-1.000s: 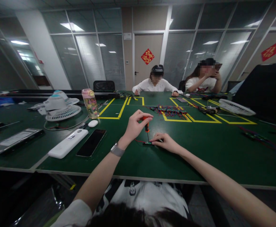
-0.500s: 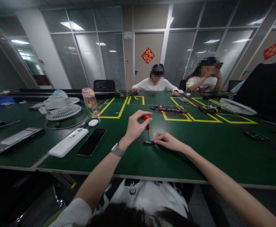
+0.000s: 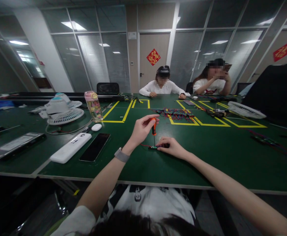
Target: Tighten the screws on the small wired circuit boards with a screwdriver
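My left hand (image 3: 143,128) is closed around the orange handle of a small screwdriver (image 3: 154,131), which stands nearly upright. Its thin shaft comes down onto a small green circuit board (image 3: 153,147) on the table; the exact spot under the tip is too small to make out. At the board's right end, my right hand (image 3: 171,146) pinches it between thumb and fingers. A red wire runs out from the board's left side.
Left of my hands lie a black phone (image 3: 95,147), a white power bank (image 3: 71,148) and a white round case (image 3: 96,127). A bottle (image 3: 94,106) and a white fan (image 3: 66,114) stand beyond. Wired boards (image 3: 175,114) are heaped ahead. A person (image 3: 163,83) sits opposite.
My left fingers have shifted on the screwdriver handle, its top now tilting slightly. My right hand has moved slightly left along the board. The person opposite has drawn one hand inward.
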`<act>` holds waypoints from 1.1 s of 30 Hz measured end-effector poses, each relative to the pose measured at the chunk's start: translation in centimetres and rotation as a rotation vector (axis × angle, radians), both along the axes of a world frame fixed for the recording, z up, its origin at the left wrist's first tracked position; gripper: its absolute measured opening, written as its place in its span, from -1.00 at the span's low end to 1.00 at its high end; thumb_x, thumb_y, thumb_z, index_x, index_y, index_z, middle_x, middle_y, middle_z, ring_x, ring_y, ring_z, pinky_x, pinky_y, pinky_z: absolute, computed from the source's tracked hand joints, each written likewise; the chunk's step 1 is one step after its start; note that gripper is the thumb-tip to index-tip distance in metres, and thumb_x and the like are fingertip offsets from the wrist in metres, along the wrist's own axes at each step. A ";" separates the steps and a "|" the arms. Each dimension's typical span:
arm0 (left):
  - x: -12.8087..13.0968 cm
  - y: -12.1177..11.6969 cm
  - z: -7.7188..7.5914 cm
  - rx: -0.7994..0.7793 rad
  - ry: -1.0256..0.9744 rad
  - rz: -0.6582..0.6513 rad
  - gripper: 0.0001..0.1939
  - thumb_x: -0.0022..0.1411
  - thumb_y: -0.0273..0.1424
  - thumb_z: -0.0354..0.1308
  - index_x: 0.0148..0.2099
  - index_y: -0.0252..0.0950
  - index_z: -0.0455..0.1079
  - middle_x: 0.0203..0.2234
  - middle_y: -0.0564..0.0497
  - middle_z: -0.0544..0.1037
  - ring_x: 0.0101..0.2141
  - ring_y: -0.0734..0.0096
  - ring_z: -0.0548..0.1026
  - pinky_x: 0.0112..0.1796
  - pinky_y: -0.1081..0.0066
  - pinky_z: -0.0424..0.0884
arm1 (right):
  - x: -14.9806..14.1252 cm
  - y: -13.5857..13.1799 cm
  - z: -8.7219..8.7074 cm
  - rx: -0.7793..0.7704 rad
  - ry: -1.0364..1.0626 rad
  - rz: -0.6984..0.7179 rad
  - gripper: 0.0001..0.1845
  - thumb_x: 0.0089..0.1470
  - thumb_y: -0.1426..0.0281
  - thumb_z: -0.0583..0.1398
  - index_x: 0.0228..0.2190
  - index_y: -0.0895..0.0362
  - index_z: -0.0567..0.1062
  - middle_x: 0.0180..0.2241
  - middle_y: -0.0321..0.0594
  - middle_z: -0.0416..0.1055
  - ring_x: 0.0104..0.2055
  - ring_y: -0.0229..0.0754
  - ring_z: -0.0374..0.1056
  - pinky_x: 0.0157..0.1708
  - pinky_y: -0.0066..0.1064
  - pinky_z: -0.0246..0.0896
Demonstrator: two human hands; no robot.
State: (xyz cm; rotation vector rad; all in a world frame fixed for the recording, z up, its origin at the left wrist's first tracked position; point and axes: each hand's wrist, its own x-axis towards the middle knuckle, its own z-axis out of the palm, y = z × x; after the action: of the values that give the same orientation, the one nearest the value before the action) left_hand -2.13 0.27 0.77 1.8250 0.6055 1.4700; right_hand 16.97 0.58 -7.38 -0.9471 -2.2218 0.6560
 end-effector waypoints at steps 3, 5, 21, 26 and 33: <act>0.0 -0.1 -0.1 0.099 0.035 0.198 -0.84 0.10 -0.35 0.25 -0.25 -0.30 0.50 -0.37 0.00 0.49 -0.37 0.47 0.47 -0.34 0.50 0.40 | 0.0 -0.1 0.0 0.009 -0.004 -0.001 -0.80 0.02 0.33 0.25 -0.33 0.16 0.61 -0.42 -0.20 0.38 -0.43 -0.25 0.29 -0.44 -0.44 0.19; 0.0 -0.1 -0.2 0.162 0.060 0.327 -0.86 0.10 -0.32 0.26 -0.31 -0.29 0.50 -0.39 0.02 0.44 -0.38 0.49 0.43 -0.35 0.51 0.38 | 0.0 0.0 -0.1 0.018 -0.007 0.001 -0.81 0.02 0.33 0.25 -0.33 0.15 0.61 -0.42 -0.20 0.38 -0.43 -0.25 0.29 -0.44 -0.44 0.20; -0.1 0.0 -0.2 0.149 0.070 0.276 -0.79 0.22 -0.31 0.12 -0.17 -0.27 0.51 -0.33 -0.01 0.52 -0.33 0.45 0.48 -0.31 0.49 0.41 | -0.3 0.9 -0.6 0.087 -0.048 -0.135 -0.83 0.04 0.39 0.22 -0.33 0.16 0.61 -0.44 -0.21 0.39 -0.47 -0.28 0.26 -0.45 -0.44 0.19; -0.2 0.5 -0.4 0.110 0.080 0.194 -0.69 0.31 -0.45 -0.04 0.05 -0.26 0.39 -0.10 -0.06 0.49 -0.10 0.40 0.46 -0.12 0.45 0.38 | -0.1 1.3 -0.7 0.110 -0.066 -0.162 -0.82 0.05 0.39 0.20 -0.31 0.14 0.61 -0.41 -0.20 0.39 -0.47 -0.28 0.25 -0.44 -0.44 0.20; -0.2 0.8 -0.8 0.209 0.146 0.376 -0.80 0.20 -0.36 0.16 -0.12 -0.25 0.47 -0.30 0.00 0.45 -0.31 0.45 0.46 -0.25 0.46 0.41 | 0.1 2.0 -0.9 0.102 -0.061 -0.142 -0.80 0.06 0.35 0.22 -0.28 0.13 0.60 -0.37 -0.18 0.42 -0.43 -0.24 0.30 -0.40 -0.41 0.23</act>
State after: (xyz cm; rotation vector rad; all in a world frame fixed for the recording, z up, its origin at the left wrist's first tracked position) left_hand -2.37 1.05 -0.03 2.0754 0.9377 1.7051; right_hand 17.10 2.61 -8.26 -1.0737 -2.1936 0.4500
